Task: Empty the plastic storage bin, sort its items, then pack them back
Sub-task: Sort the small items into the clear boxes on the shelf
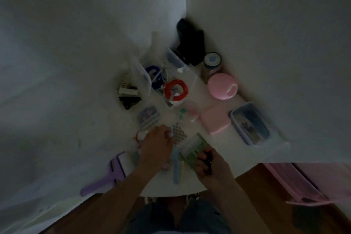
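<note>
The left hand (156, 145) pinched a thin blue stick (171, 132); the right hand (206, 161) gripped something dark beside the green tray (191, 148). The clear bin (146, 80) sat at twelve o'clock. Grouping like items before repacking seemed wise.

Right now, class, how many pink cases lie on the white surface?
2. A round pink case lies near the far right wall; a rectangular pink case lies nearer, just beside it. Dim light may hide others.
</note>
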`<state>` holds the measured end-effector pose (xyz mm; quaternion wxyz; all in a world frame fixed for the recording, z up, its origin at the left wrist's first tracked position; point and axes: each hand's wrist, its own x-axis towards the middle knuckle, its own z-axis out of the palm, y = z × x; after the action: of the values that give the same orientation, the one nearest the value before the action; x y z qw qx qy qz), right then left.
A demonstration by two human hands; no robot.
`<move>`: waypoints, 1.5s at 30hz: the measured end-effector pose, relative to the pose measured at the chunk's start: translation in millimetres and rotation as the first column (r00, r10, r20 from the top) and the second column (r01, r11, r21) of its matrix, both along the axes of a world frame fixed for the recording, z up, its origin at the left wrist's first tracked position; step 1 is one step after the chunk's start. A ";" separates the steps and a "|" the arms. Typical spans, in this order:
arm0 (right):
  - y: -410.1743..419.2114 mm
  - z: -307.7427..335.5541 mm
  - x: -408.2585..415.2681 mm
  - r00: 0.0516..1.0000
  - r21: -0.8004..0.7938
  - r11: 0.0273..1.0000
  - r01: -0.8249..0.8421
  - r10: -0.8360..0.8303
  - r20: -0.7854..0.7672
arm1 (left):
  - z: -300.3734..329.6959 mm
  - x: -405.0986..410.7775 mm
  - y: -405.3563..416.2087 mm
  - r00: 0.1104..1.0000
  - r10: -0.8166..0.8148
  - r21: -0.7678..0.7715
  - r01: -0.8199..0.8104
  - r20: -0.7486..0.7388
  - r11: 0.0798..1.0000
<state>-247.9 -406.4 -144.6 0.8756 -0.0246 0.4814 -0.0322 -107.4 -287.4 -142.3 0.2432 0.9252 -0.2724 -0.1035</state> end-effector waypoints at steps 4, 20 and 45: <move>11.4 3.5 58.0 0.989 -0.021 0.990 -0.142 0.142 0.031 | 4.4 48.8 12.8 0.979 0.083 0.138 -0.110 0.184 0.984; 21.5 -7.1 201.3 0.962 -0.121 0.968 -0.220 0.196 -0.188 | 1.4 126.2 15.0 0.969 -0.209 0.502 0.116 0.133 0.857; 41.9 31.2 198.9 0.919 -0.608 0.695 -0.384 0.225 -0.323 | 45.9 109.0 52.6 0.948 -0.202 0.103 0.182 0.247 0.978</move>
<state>-49.0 -364.5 -113.4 0.7424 -0.4158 0.5228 -0.0509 1.6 -234.7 -96.4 0.1578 0.9088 -0.3859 -0.0173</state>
